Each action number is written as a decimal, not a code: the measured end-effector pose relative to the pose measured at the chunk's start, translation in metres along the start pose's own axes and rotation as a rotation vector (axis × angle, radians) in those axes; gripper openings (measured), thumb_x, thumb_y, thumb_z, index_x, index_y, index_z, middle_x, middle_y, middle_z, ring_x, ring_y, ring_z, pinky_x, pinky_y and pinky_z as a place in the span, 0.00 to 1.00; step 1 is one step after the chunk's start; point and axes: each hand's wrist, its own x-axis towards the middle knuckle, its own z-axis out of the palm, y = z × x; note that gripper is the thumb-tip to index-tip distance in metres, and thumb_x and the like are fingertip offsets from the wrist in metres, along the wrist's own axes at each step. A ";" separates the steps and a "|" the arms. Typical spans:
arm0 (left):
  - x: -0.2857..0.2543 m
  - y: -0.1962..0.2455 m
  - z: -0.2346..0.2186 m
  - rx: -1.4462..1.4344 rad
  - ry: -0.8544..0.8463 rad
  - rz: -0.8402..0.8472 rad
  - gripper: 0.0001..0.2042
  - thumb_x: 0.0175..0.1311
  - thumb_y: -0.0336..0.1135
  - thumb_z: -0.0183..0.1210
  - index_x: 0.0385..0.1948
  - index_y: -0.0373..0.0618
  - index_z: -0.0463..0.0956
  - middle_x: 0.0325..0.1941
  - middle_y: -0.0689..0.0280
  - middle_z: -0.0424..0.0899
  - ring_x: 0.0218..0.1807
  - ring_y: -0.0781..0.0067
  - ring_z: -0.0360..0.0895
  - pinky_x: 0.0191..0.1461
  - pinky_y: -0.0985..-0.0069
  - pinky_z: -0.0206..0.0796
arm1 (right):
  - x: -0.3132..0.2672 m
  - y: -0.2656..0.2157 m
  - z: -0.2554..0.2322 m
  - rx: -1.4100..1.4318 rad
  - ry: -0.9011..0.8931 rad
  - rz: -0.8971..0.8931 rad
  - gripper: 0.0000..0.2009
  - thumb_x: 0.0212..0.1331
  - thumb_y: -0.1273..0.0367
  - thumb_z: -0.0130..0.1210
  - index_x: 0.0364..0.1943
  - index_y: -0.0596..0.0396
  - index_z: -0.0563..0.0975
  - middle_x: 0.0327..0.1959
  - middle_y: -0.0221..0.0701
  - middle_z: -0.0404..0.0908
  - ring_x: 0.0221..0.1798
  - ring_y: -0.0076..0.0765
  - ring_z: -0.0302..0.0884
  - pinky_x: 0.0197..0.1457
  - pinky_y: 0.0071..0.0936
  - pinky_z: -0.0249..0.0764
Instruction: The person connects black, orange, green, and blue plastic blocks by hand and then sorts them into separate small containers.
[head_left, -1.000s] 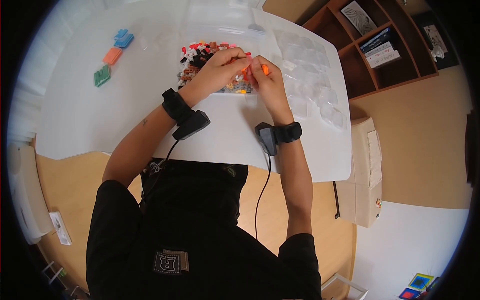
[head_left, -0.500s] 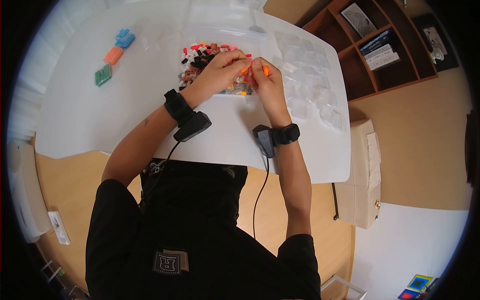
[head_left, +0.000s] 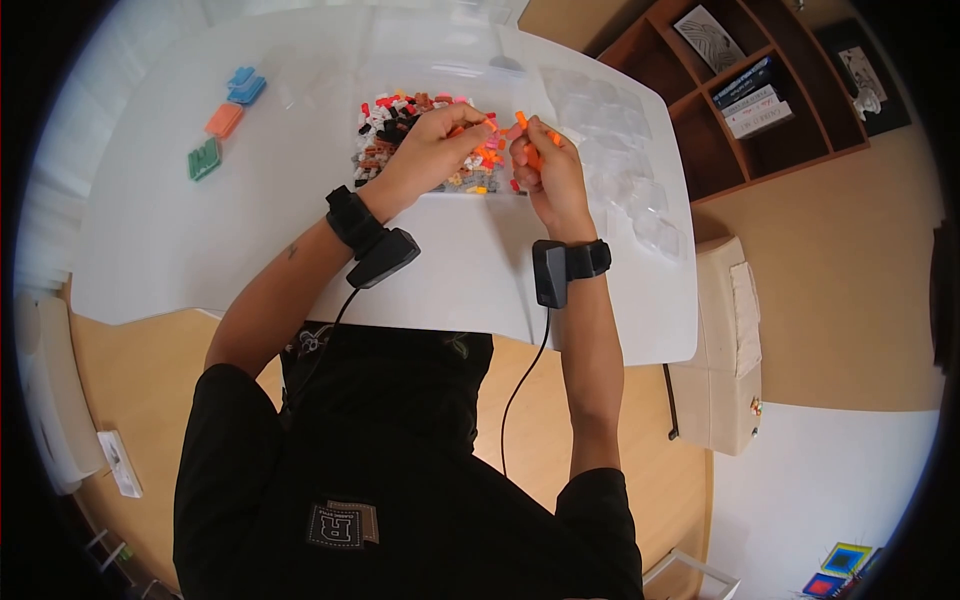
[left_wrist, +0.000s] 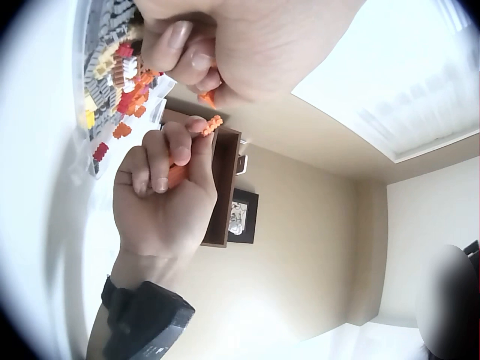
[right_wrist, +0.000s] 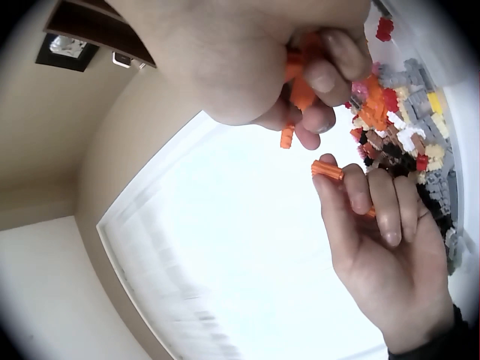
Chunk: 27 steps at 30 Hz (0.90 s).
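Observation:
Both hands are raised over the near right part of a box of small mixed building bricks (head_left: 385, 130). My left hand (head_left: 430, 150) pinches a small orange building brick (right_wrist: 328, 170) between thumb and index finger. Another bit of orange shows under its curled fingers in the right wrist view. A short gap away, my right hand (head_left: 560, 180) pinches an orange brick (left_wrist: 212, 125) at its fingertips. More orange bricks (right_wrist: 304, 94) are tucked in that hand's curled fingers, partly hidden by them.
Several clear plastic containers (head_left: 640, 190) stand on the right of the white table (head_left: 250, 240). At the left lie blue (head_left: 246, 86), orange (head_left: 224, 120) and green (head_left: 204, 159) pieces. A brown shelf (head_left: 740, 100) with books is beyond the table's right side.
The hands were together at the orange bricks and have now parted. My right hand has shifted right and turned, showing the orange bricks in it. My left hand has stayed nearly in place.

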 end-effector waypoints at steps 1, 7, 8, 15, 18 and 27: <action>0.000 0.001 0.000 0.005 0.010 0.015 0.09 0.69 0.38 0.53 0.39 0.43 0.74 0.21 0.79 0.65 0.18 0.92 0.52 0.21 0.88 0.44 | 0.000 -0.001 0.001 -0.001 -0.001 0.000 0.17 0.70 0.61 0.44 0.27 0.56 0.75 0.17 0.23 0.67 0.15 0.14 0.52 0.17 0.15 0.46; -0.001 0.005 0.000 -0.009 0.032 0.023 0.08 0.69 0.38 0.52 0.39 0.43 0.74 0.21 0.79 0.63 0.19 0.93 0.53 0.21 0.88 0.44 | -0.004 -0.003 0.005 0.073 -0.112 0.082 0.16 0.70 0.61 0.44 0.27 0.55 0.74 0.17 0.24 0.68 0.14 0.15 0.52 0.16 0.15 0.47; -0.001 0.006 0.000 -0.012 0.010 0.011 0.09 0.69 0.38 0.52 0.39 0.44 0.74 0.21 0.80 0.63 0.19 0.93 0.53 0.21 0.87 0.43 | -0.004 -0.003 0.005 0.081 -0.127 0.086 0.16 0.70 0.61 0.44 0.28 0.55 0.74 0.17 0.24 0.68 0.14 0.15 0.53 0.16 0.15 0.47; -0.002 0.006 0.001 -0.024 -0.018 -0.006 0.09 0.70 0.39 0.52 0.39 0.44 0.74 0.21 0.80 0.64 0.19 0.93 0.52 0.20 0.88 0.42 | -0.004 0.002 0.008 0.002 -0.144 0.068 0.16 0.69 0.60 0.46 0.28 0.55 0.75 0.18 0.23 0.68 0.15 0.14 0.54 0.17 0.14 0.48; -0.002 0.007 0.001 -0.012 -0.002 0.001 0.09 0.70 0.39 0.52 0.40 0.44 0.74 0.22 0.80 0.65 0.19 0.92 0.52 0.20 0.88 0.42 | -0.004 0.001 0.008 -0.015 -0.140 0.064 0.15 0.69 0.59 0.46 0.29 0.54 0.75 0.18 0.23 0.68 0.15 0.14 0.54 0.17 0.14 0.48; -0.002 0.006 -0.002 -0.053 -0.004 -0.024 0.09 0.67 0.33 0.53 0.44 0.42 0.73 0.23 0.78 0.66 0.19 0.92 0.53 0.21 0.87 0.43 | -0.004 -0.001 0.006 -0.018 -0.089 0.071 0.16 0.70 0.60 0.44 0.29 0.55 0.75 0.18 0.23 0.67 0.15 0.14 0.53 0.17 0.14 0.47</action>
